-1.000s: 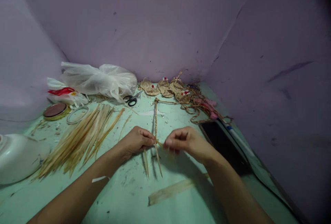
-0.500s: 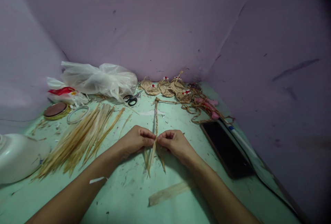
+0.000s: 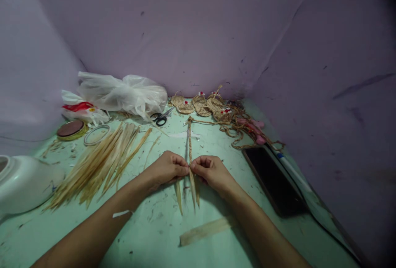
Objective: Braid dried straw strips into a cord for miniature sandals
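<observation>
A braided cord of dry plant fibre (image 3: 190,144) runs down the middle of the table, its top knotted near the scissors. My left hand (image 3: 171,167) pinches the braid's lower end from the left. From the right, my right hand (image 3: 208,171) pinches it at the same spot, the fingertips almost meeting. Loose flat strands (image 3: 192,183) fan out below the fingers, ends pointing towards me. One wide flat strip (image 3: 204,231) lies on the table under my right forearm. To the left is a bundle of dry fibre strips (image 3: 99,165).
Scissors (image 3: 161,117) and a clear plastic bag (image 3: 126,95) lie at the back. Woven pieces with red beads (image 3: 202,105) rest by the wall, beside tangled braided cord (image 3: 236,130). A phone (image 3: 274,181) with a cable is at right, a white bottle (image 3: 27,183) at left.
The loose strands below my fingers have shifted, one now hanging straight beneath the braid. Both hands still pinch the braid's end. The whole view has moved slightly.
</observation>
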Tool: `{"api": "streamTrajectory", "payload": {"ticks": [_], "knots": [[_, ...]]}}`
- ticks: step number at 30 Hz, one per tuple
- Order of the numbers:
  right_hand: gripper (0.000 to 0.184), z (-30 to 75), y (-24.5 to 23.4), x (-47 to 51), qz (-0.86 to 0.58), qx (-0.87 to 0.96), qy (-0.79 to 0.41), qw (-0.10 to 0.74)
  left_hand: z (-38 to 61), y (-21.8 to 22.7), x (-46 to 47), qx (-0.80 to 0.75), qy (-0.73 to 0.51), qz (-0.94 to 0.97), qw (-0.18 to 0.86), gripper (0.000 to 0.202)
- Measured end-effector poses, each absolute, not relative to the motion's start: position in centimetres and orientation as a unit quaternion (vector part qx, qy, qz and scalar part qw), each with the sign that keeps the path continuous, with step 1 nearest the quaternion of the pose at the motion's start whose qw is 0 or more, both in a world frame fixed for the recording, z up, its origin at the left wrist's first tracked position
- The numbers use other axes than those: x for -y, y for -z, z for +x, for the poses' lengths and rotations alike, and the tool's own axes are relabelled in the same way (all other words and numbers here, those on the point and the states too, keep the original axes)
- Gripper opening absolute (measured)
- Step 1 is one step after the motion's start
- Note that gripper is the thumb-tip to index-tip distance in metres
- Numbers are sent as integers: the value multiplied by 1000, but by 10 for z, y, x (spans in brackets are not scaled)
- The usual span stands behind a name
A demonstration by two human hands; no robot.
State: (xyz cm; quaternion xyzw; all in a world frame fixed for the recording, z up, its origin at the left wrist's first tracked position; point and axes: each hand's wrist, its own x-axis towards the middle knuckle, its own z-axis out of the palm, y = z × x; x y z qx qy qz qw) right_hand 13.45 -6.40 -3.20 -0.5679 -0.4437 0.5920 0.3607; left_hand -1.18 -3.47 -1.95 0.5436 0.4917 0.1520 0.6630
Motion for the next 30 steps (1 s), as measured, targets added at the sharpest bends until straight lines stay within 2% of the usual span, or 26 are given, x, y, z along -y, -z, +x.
{"api": "streamTrajectory", "payload": {"ticks": [4, 6, 8, 10, 13, 18, 22, 27, 30], "knots": [[14, 146, 22, 71, -600, 514, -535, 300, -11, 18, 34, -520, -172, 525, 652, 11], [12, 154, 9, 80, -595, 600, -484, 227, -11, 17, 33, -532, -177, 503, 658, 12], [10, 159, -2, 93, -552, 675, -476, 117, -12, 16, 33, -533, -180, 484, 670, 13], [14, 157, -8, 105, -522, 727, -443, 47, -13, 14, 32, -525, -191, 470, 683, 14], [15, 148, -6, 116, -502, 780, -373, 23, -16, 11, 31, -499, -206, 446, 714, 15], [12, 143, -9, 121, -500, 790, -355, -25, -19, 9, 29, -465, -208, 413, 755, 16], [27, 134, -20, 126, -481, 813, -321, -64, -22, 12, 27, -443, -199, 401, 777, 15], [9, 120, -21, 135, -479, 824, -268, -145, -25, 15, 25, -434, -196, 394, 786, 15], [8, 141, -23, 133, -498, 791, -344, -91, -26, 16, 24, -432, -195, 400, 785, 16]]}}
